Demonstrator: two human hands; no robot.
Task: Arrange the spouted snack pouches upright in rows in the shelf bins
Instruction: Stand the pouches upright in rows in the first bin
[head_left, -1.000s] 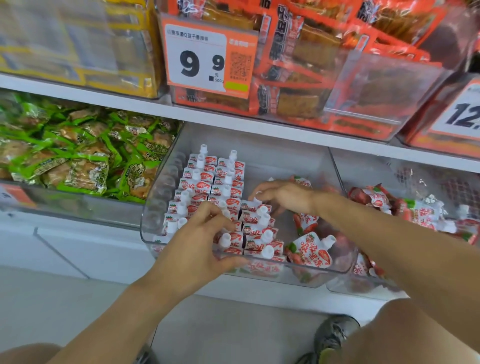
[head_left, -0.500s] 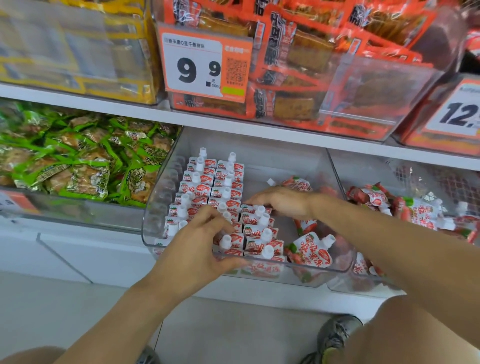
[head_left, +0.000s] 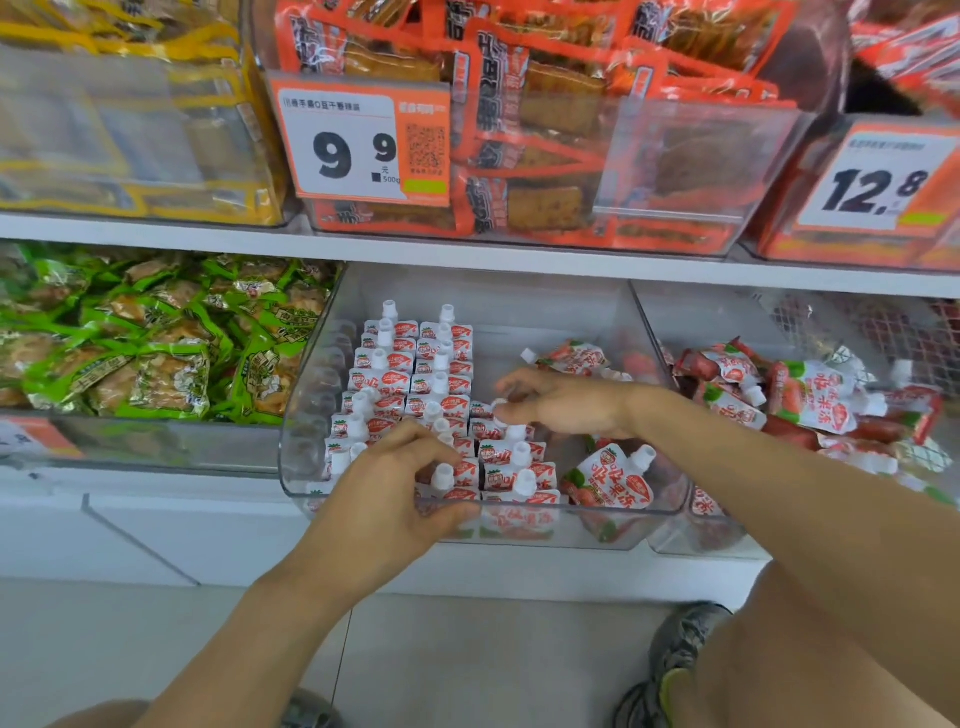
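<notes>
A clear middle bin holds red-and-white spouted pouches standing upright in rows along its left side. My left hand is at the bin's front edge, fingers curled over the front-row pouches and thumb against the front wall. My right hand reaches into the middle of the bin and pinches the white spout of a pouch in the third row. A loose pouch lies tilted at the front right of the bin. Another pouch lies behind my right hand.
The bin to the right holds a jumble of the same pouches. Green snack packs fill the bin to the left. The shelf above carries orange packs behind price tags. My shoe is on the floor below.
My right hand's fingers have closed onto a pouch spout in the third row. My left hand has stayed at the front pouches. The camera moved slightly.
</notes>
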